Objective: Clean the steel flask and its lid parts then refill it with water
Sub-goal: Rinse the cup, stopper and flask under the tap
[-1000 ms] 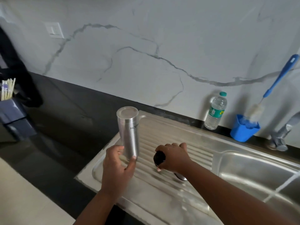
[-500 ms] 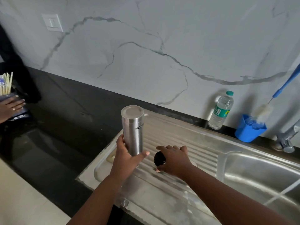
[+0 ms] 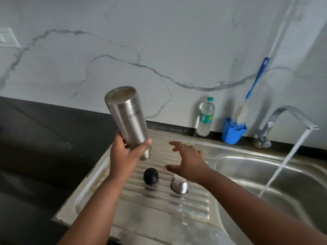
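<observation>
We are gripping the inverted steel flask (image 3: 128, 119), its upside-down lettering illegible, in our left hand (image 3: 126, 152), now lifting it off the drainboard (image 3: 159, 206). Our right hand (image 3: 189, 160), fingers spread and holding nothing, is hovering, having released the black stopper (image 3: 150, 176) beside the steel cap (image 3: 179, 185).

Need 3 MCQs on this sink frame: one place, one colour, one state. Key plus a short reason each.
1. Where does the round black lid part lie?
A. in the basin
B. on the ribbed steel drainboard
C. on the black counter

2. What colour is the square tub that holds the bottle brush?
A. blue
B. red
C. white

3. How is the steel flask held?
A. standing on the drainboard
B. lying in the basin
C. lifted and tilted, base up, in the left hand

Key: 1 B, it sits on the ribs beside the steel cap; 2 A, plainly blue; 3 C, the closed flat end points up.
</observation>
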Tool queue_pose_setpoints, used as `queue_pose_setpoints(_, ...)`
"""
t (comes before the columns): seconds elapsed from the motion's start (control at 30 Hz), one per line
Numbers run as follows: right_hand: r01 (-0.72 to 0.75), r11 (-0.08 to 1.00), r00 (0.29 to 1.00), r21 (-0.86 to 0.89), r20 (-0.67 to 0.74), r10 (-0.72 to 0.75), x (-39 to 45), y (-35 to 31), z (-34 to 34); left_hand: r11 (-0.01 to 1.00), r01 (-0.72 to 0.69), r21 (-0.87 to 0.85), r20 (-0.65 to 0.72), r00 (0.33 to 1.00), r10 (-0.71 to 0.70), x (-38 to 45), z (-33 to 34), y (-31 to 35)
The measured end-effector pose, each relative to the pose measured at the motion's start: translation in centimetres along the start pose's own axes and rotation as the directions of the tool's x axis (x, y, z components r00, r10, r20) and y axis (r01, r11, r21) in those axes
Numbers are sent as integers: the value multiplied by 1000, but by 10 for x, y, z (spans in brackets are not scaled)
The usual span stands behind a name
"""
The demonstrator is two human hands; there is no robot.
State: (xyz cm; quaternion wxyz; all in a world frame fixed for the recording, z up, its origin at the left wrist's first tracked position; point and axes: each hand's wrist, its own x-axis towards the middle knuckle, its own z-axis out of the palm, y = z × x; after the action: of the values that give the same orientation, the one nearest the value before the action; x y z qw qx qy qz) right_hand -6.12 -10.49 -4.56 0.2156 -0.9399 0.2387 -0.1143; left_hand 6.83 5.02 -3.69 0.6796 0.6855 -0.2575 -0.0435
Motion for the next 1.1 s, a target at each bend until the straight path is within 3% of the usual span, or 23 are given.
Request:
queue_pose_setpoints(0.13, -80, 924, 992, 374, -59, 110, -27, 24, -37, 985, -4, -172, 213, 976, 42, -1, 65, 39)
queue_pose_setpoints(0.23, -122, 744, 977, 657, -52, 206, -53, 50, -61, 919, 146, -367, 355, 935, -7, -22, 123, 48)
queue_pose_setpoints(0.3, -96, 629, 962, 772, -91, 258, -72, 73, -73, 875, 283, -393, 440, 893, -92, -42, 158, 51)
queue_pose_setpoints(0.4, -64, 541, 925, 838, -154, 348, -103, 107, -91, 840, 457, -294, 548, 800, -243, -68, 203, 51)
queue_pose_setpoints(0.47, -56, 520, 890, 853, -192, 413, -122, 130, -107, 815, 557, -158, 637, 689, -347, -83, 229, 53)
queue_pose_setpoints(0.53, -50, 546, 873, 836, -229, 431, -137, 152, -130, 794, 606, 31, 708, 547, -446, -97, 252, 55)
queue_pose_setpoints(0.6, -72, 621, 871, 780, -254, 420, -148, 174, -151, 772, 607, 187, 695, 473, -541, -113, 273, 56)
queue_pose_setpoints(0.63, -87, 649, 875, 756, -254, 413, -153, 184, -161, 761, 605, 234, 635, 498, -591, -119, 283, 54)
queue_pose_setpoints(0.7, -137, 692, 882, 709, -231, 412, -156, 209, -173, 784, 549, 289, 455, 642, -617, -125, 297, 51)
queue_pose_setpoints(0.77, -213, 740, 885, 638, -196, 423, -156, 233, -179, 842, 318, 436, 383, 781, -493, -129, 308, 50)
queue_pose_setpoints(0.8, -259, 765, 885, 590, -171, 432, -155, 244, -180, 831, 152, 535, 419, 807, -416, -130, 317, 46)
queue_pose_setpoints(0.83, -308, 786, 885, 536, -143, 444, -152, 255, -180, 797, -39, 603, 505, 792, -343, -132, 324, 46)
queue_pose_setpoints(0.9, -389, 807, 876, 445, -91, 473, -146, 271, -178, 730, -340, 593, 708, 652, -271, -140, 339, 38)
queue_pose_setpoints(0.93, -413, 810, 874, 416, -68, 480, -143, 277, -176, 772, -362, 523, 771, 587, -247, -145, 348, 31)
queue_pose_setpoints(1.0, -433, 804, 873, 406, -30, 486, -136, 287, -170, 950, -86, 300, 809, 550, -205, -157, 366, 15)
queue_pose_setpoints(1.07, -449, 772, 862, 450, -7, 506, -128, 295, -165, 968, 197, 154, 759, 604, -244, -164, 380, 4)
queue_pose_setpoints(1.1, -448, 756, 861, 476, 4, 508, -125, 299, -163, 960, 247, 129, 719, 643, -262, -164, 387, 1)
